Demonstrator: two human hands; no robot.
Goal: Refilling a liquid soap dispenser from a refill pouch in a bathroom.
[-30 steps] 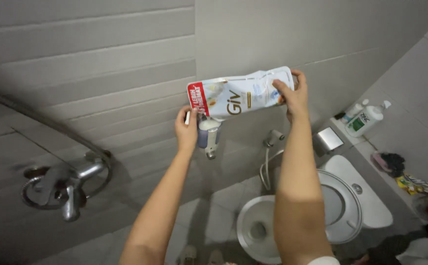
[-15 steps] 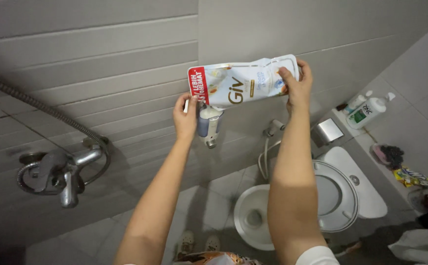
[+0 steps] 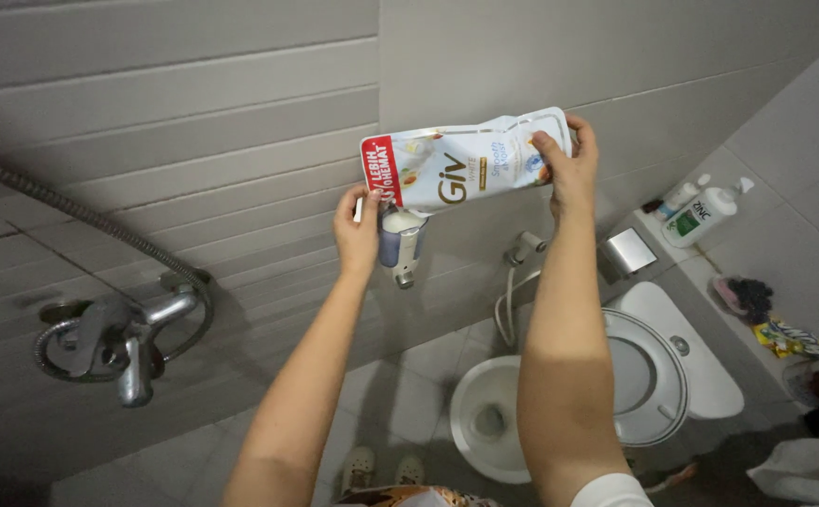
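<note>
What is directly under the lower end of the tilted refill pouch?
Under the refill pouch sits a wall-mounted dispenser with white liquid at its open top. The left hand covers the dispenser's left side; the pouch's spout is hidden.

Home bathroom, tiled walls, toilet, shower tap, pump bottles

Both bare arms reach up and away from the body, nearly parallel. The left hand sits lower, fingers curled in a loose grip, thumb pointing up. The right hand is raised higher and farther right, fingers pinched shut (thumb toward the camera). The right forearm looks thicker, being nearer the camera; a white sleeve edge shows at the bottom.
</note>
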